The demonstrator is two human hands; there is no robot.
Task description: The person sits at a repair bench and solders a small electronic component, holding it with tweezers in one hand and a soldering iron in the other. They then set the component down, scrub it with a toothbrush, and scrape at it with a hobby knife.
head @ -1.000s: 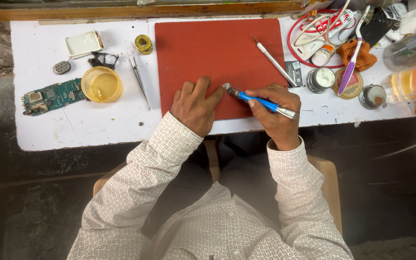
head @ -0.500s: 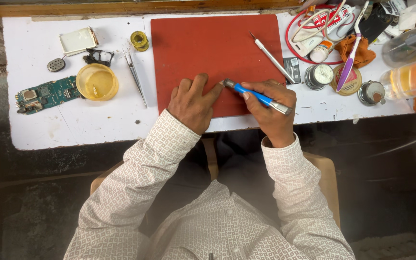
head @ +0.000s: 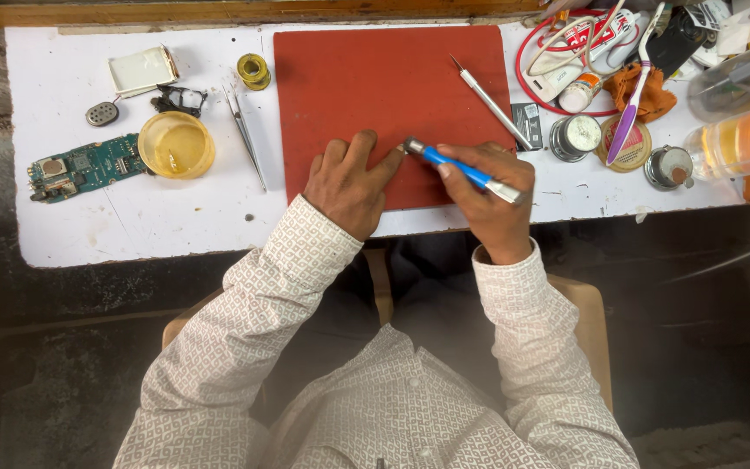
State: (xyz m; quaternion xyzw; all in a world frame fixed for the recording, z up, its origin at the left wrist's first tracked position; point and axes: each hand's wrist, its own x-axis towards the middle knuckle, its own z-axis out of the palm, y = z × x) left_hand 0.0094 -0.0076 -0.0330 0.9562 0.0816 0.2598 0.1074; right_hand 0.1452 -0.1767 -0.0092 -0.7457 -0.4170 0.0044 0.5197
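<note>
On red mat (head: pixel 392 78) | right fingers (head: pixel 470 167) grip blue tool (head: pixel 460 170) | left fingers (head: pixel 359 149) flat beside tip

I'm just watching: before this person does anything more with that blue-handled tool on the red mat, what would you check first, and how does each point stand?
1. Right hand grips the blue-handled tool: ok.
2. Tool tip meets the left hand fingertips on the red mat: ok.
3. The piece under the fingertips is visible: cannot tell.
4. Tweezers lie within reach left of the mat: ok.
5. Circuit board lies apart from the yellow dish: ok.
</note>
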